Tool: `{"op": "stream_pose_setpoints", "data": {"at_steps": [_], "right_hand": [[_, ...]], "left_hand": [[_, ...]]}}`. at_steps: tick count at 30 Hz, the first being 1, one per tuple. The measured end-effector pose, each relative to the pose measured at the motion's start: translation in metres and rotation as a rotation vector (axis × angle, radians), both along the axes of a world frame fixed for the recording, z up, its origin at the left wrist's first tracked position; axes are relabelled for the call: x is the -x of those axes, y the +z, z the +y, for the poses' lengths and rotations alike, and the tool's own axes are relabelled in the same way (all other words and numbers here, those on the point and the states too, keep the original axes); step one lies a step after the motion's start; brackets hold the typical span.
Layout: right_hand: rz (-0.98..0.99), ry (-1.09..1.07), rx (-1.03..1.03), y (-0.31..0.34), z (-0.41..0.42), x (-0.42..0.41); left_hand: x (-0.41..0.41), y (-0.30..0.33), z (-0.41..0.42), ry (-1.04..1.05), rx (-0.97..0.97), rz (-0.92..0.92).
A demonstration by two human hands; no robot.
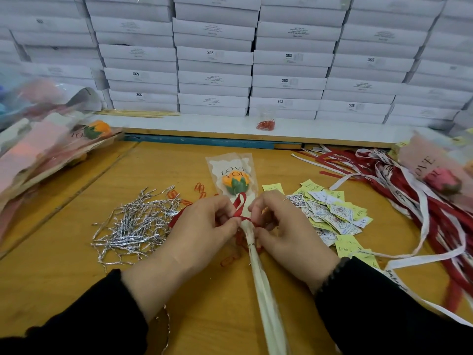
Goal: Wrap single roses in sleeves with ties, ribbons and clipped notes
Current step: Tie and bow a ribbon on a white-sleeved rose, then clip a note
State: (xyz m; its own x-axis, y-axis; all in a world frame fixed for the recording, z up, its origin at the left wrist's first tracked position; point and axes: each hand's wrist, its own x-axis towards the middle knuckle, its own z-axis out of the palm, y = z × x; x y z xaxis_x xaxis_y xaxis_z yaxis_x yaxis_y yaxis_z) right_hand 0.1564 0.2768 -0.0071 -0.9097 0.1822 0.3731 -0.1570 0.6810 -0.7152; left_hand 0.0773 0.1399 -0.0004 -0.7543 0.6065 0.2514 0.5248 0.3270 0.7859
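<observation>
Hands tie a red ribbon round the sleeved rose lying mid-bench: left hand and right hand each pinch the ribbon. Ribbon step underway; next, likely, pulling the bow snug, then clipping a note.

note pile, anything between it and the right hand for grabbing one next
Nothing visible: the note pile lies on bare table just right of the right hand. That hand, like the left hand, is pinching the red ribbon.
</observation>
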Motion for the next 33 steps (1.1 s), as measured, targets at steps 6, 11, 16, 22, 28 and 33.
{"op": "stream_pose_setpoints", "data": {"at_steps": [6,11,16,22,28,33], "right_hand": [[-0.029,-0.032,-0.229,-0.002,0.001,0.001],[-0.058,-0.063,-0.165,0.001,0.0,0.002],[-0.221,-0.05,0.266,0.006,0.001,0.003],[-0.304,-0.004,0.588,0.008,0.002,0.001],[-0.239,-0.089,0.418,0.008,-0.002,0.002],[-0.008,-0.163,0.154,0.006,0.0,-0.001]], "left_hand": [[-0.002,0.001,-0.001,-0.05,0.091,0.014],[-0.002,0.0,-0.001,-0.052,0.098,0.05],[-0.001,-0.002,0.0,-0.055,0.065,0.069],[-0.003,-0.001,0.001,-0.111,0.031,0.038],[0.002,-0.005,0.001,-0.067,-0.041,-0.006],[0.004,-0.007,0.002,-0.06,-0.04,-0.009]]}}
